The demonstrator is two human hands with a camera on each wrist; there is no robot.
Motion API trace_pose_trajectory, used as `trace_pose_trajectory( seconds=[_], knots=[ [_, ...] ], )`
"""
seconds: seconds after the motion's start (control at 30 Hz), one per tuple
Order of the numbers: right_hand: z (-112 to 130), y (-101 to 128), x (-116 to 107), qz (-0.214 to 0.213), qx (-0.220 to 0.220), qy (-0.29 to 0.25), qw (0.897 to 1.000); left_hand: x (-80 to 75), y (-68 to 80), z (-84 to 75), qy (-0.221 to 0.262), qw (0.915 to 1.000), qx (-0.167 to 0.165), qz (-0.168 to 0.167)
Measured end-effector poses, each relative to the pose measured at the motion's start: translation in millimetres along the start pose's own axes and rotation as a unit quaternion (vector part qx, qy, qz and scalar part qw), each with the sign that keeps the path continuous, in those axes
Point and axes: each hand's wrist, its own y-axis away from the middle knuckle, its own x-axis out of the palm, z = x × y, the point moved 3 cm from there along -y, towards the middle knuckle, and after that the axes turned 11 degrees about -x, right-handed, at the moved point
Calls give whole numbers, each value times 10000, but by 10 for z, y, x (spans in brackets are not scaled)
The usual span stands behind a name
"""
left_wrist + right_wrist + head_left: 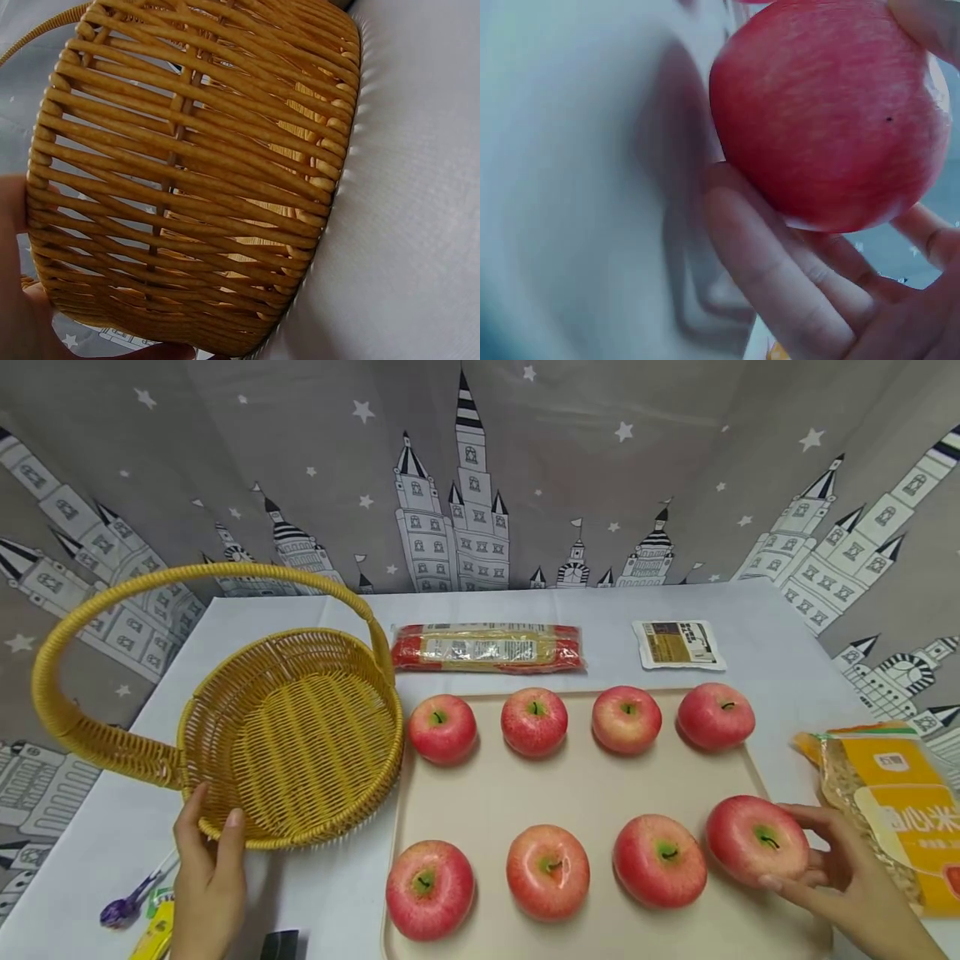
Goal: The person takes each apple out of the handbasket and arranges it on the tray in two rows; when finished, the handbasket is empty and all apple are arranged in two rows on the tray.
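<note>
My left hand [206, 852] grips the near rim of a yellow woven basket [292, 735] with a tall arched handle; the basket's wall [195, 172] fills the left wrist view, tilted. My right hand [828, 864] holds a red apple [756, 839] at the near right corner of a beige tray [585, 793], fingers curled round it. That apple [829, 112] looks large in the right wrist view, cradled by my fingers [780, 277]. Several more red apples lie on the tray in two rows.
A red noodle packet [487, 648] and a small white packet [677, 643] lie behind the tray. A yellow bag [892, 806] sits at the right edge. Small items, one purple [127, 906], lie near the front left. A castle-print curtain hangs behind the white table.
</note>
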Motion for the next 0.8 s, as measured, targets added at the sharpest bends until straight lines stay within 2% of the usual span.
trace_pose_trajectory(
  seconds=[0.03,0.1,0.23,0.53,0.63,0.7,0.8],
  knots=[
    [-42,42,9,88,355,27,9993,-1,-4,0,-10,10000,-1,-1],
    [-79,100,25,262,792,50,9965,-1,-12,-3,-27,10000,-21,-8],
    [-60,160,27,533,1211,7,9912,12,-25,-11,0,10000,-64,24],
    [-110,214,-25,914,1287,381,9867,-2,-40,-9,20,9999,-130,-92],
    [-134,185,-9,1130,1264,740,9827,-36,-25,-23,-162,9994,-252,-184],
    [-229,158,12,1289,1279,929,9790,-76,3,-51,-336,9986,-203,-348],
    [-425,162,20,1368,1254,1166,9757,-192,90,-115,-628,9943,29,-857]
  ],
)
